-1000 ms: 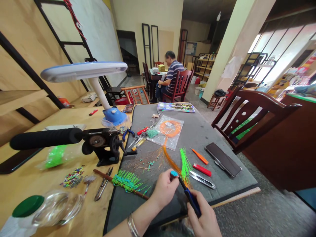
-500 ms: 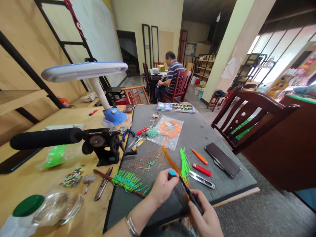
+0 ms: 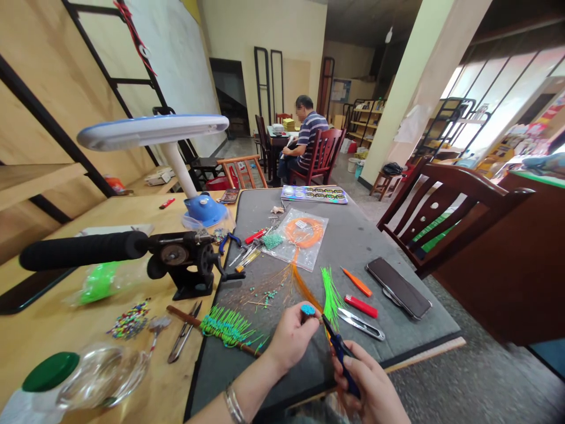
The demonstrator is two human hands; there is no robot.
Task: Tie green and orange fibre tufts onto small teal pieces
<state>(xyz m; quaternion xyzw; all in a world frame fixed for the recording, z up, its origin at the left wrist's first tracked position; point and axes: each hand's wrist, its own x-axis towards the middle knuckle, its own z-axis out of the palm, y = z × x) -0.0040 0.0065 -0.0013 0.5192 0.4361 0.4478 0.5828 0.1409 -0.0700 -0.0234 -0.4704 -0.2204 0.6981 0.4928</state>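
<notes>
1. Your wooden table [image 3: 132,206] fills the left side, and a gray mat [image 3: 353,241] covers its right part.
2. The lamp [image 3: 154,131] stands on a blue base at the table's far side, beyond the black cranked device [image 3: 189,259].
3. Your right hand [image 3: 375,386] is wrapped around a black-and-blue tool [image 3: 343,353]. Its dark tip points toward your left fingertips; whether it touches anything there, I cannot tell.
4. Your left hand [image 3: 289,341] is above the mat, thumb and fingers drawn together on a blue-topped piece [image 3: 308,309], the blue face turned up.
5. The clear bag [image 3: 315,256] lies flat beyond your hands; orange strands [image 3: 303,287] run from it toward them.
6. The brown stick [image 3: 183,316], hung with green loops, crosses the mat's left edge.
7. Your phone [image 3: 399,287] lies at the mat's right.
8. Between phone and hands lie green strands [image 3: 329,291], metal snips [image 3: 364,325] and a red lighter [image 3: 361,306].
9. Small turquoise beads [image 3: 270,294] are scattered just beyond your left hand.
</notes>
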